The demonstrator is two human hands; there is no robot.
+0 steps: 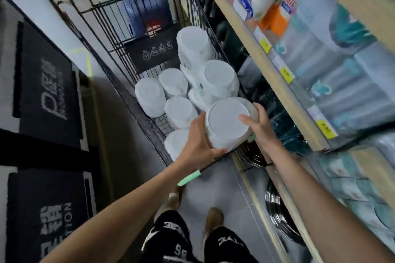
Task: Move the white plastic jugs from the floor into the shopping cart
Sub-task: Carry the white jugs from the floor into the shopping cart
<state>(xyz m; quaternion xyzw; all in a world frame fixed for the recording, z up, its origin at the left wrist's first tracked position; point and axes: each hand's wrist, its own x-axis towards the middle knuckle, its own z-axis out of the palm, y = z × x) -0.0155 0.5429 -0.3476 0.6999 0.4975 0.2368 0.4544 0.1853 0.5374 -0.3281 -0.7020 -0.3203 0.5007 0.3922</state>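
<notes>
Store aisle, shelving at three o'clock. I see my left hand (199,145) and right hand (259,126) clasping one white jug (227,125) from both sides over the cart (119,28); more jugs (175,100) lie inside at twelve o'clock.

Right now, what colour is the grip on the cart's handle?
Mint green, on the cart handle grip in the head view.

Store aisle viewed from above. Grey tiled floor (119,134); wooden shelving (263,55) at right carrying packaged goods and yellow price tags (287,74); black mats with white lettering (47,83) along the left side.
</notes>
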